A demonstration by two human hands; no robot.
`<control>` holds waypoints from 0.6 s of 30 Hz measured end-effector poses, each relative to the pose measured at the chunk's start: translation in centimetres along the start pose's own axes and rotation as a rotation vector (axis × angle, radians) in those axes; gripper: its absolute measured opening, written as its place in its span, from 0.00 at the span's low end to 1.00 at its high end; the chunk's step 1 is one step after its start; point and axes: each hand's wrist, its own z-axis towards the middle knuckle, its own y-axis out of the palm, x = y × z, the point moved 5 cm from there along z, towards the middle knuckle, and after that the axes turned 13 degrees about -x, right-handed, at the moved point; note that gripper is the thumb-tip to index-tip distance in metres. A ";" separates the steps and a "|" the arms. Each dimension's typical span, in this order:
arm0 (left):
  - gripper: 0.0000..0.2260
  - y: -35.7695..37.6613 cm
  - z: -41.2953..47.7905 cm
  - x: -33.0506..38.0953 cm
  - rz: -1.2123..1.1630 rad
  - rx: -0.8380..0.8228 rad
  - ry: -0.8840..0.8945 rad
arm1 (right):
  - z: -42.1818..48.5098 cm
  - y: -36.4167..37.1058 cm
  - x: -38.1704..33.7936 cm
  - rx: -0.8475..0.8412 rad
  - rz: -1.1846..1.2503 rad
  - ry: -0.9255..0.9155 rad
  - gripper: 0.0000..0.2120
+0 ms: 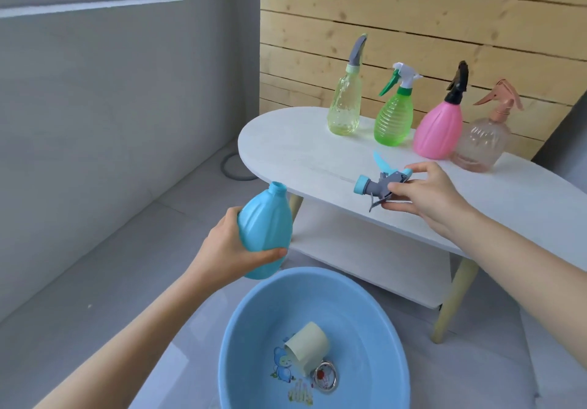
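At about one o'clock my white table [286, 141] carries four spray bottles in a row along the plank wall [413, 11]: a pale yellow bottle [345, 113], a green bottle [394, 119], a pink bottle [440, 129] and a clear pinkish bottle [479, 144]. At six o'clock a blue basin [254, 313] sits on the floor, with a cream cup [309, 345] tipped inside it, just beside a metal ring [325, 377]
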 end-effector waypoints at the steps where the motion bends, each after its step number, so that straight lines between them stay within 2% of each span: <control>1: 0.36 0.2 0.3 -0.4 -0.001 -0.002 0.005 | 0.9 0.3 0.5 0.010 0.026 0.018 0.17; 9: 0.40 2.3 2.8 -4.9 0.006 -0.100 -0.064 | 7.8 3.5 4.2 0.029 0.125 0.085 0.16; 13: 0.37 2.9 3.6 -6.2 0.006 -0.113 -0.084 | 9.9 3.5 4.8 0.112 0.042 0.023 0.17; 18: 0.36 3.1 3.8 -6.5 0.004 -0.141 -0.088 | 10.7 3.6 4.7 0.130 -0.058 -0.006 0.29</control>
